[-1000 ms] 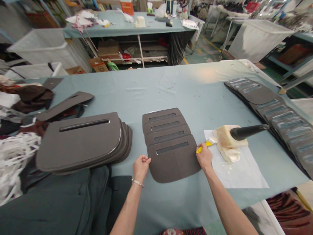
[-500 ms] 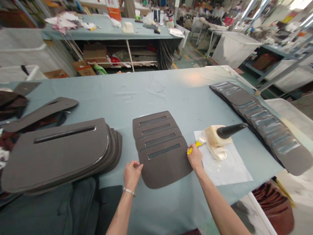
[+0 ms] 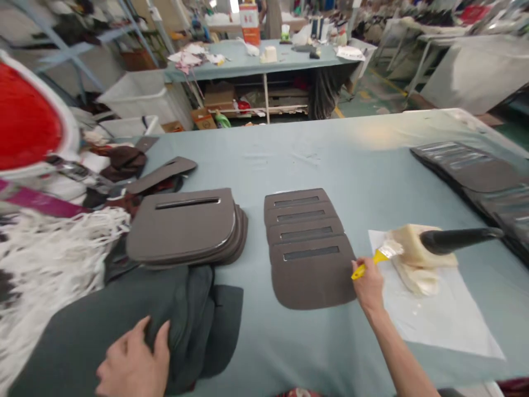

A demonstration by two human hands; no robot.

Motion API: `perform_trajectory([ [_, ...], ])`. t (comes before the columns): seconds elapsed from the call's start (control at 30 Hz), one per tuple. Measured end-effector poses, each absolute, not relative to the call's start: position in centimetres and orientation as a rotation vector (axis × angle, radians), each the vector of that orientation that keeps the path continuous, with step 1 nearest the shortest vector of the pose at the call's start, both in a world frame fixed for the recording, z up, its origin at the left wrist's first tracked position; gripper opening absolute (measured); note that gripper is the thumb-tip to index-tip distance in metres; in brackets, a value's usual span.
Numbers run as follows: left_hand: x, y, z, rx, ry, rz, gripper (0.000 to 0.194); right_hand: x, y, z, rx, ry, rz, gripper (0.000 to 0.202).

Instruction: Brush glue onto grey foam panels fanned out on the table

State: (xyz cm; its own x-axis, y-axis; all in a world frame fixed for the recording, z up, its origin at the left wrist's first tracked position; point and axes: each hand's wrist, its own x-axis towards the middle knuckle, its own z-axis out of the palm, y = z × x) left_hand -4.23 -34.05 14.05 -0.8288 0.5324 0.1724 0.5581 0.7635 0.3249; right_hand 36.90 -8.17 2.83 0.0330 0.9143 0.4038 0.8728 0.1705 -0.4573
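Note:
My right hand [image 3: 369,284] is closed round a yellow-handled brush [image 3: 378,257], beside the right edge of several overlapped brown panels [image 3: 313,281] with slots. My left hand [image 3: 138,358], its fingers apart, is over a pile of dark green fabric pieces [image 3: 177,309] at the lower left. Behind that pile lies a stack of brown slotted panels [image 3: 185,229]. Right of the brush, a cream block-shaped container [image 3: 407,242] with a black cone-shaped piece [image 3: 458,240] rests on a white sheet [image 3: 450,314].
More slotted panels [image 3: 483,168] lie overlapped at the right of the blue-green table [image 3: 289,149]. White netting [image 3: 49,275] and scraps fill the left side, near a red, white-rimmed object [image 3: 28,118]. White bins and another table stand behind.
My left hand has moved from the left edge of the overlapped panels to the dark green pile, and its fingers have spread. The view has turned left. My right hand still holds the brush.

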Motion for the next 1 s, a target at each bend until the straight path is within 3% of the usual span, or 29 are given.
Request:
perform_trajectory([
  [0.13, -5.2, -34.9, 14.3, -0.790, -3.161, -0.736, 0.038, 30.9, -10.8, 4.4, -1.550, -1.870, 0.378, 0.033],
  [0.33, 3.4, -28.7, 13.0, -0.990, -3.193, -1.427, 0.043, 21.5, -18.4, 9.9, -1.063, -1.965, 1.403, 0.031],
  [0.43, 8.0, -26.5, 12.2, -1.110, -3.195, -1.952, 0.050, 21.0, -19.7, 11.0, -0.993, -2.004, 1.347, 0.023],
  [0.5, 9.8, -26.0, 11.2, -1.276, -3.149, -2.076, 0.050, 22.6, -18.8, 10.6, -1.110, -2.011, 1.181, 0.009],
  [0.77, 12.2, -26.8, 4.2, -2.463, -2.468, -0.687, 0.041, 34.7, -12.5, 5.4, -1.675, -2.017, 0.716, 0.015],
  [1.0, 14.9, -27.3, 2.8, -2.574, -2.184, -0.420, 0.045, 39.1, -10.7, 2.2, -1.812, -2.113, 0.392, 0.011],
])
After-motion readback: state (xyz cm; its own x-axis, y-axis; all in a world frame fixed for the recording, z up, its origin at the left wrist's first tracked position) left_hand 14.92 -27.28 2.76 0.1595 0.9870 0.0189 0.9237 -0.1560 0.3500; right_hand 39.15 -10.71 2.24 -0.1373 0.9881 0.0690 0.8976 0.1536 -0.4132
